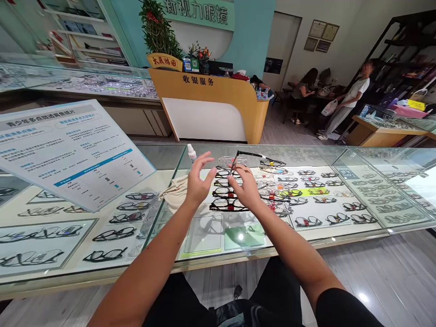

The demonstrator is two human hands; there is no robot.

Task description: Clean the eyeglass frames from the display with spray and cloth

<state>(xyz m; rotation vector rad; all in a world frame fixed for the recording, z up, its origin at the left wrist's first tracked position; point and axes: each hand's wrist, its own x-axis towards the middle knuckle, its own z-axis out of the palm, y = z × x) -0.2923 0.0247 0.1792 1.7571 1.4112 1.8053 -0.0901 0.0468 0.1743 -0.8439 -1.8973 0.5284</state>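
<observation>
My right hand (246, 187) is closed on a pair of eyeglasses (251, 153) above the glass counter. One dark temple rises from the fingers and bends away to the right; the rest of the frame is partly hidden by the hand. To its left, my left hand (200, 179) is raised with fingers apart, holding nothing. Several black eyeglasses (229, 205) are lined up on the counter just below my hands. A small white spray bottle (191, 153) stands behind my left hand. Beside that wrist lies a crumpled cream cloth (175, 194).
A large printed sheet (78, 156) rises at the left. The glass showcase (299, 243) displays rows of eyeglasses on both sides, with a green pad (243, 237) near its front edge. Beyond are a wooden cashier desk (257, 109), a standing person (354, 93) and a seated person (304, 88).
</observation>
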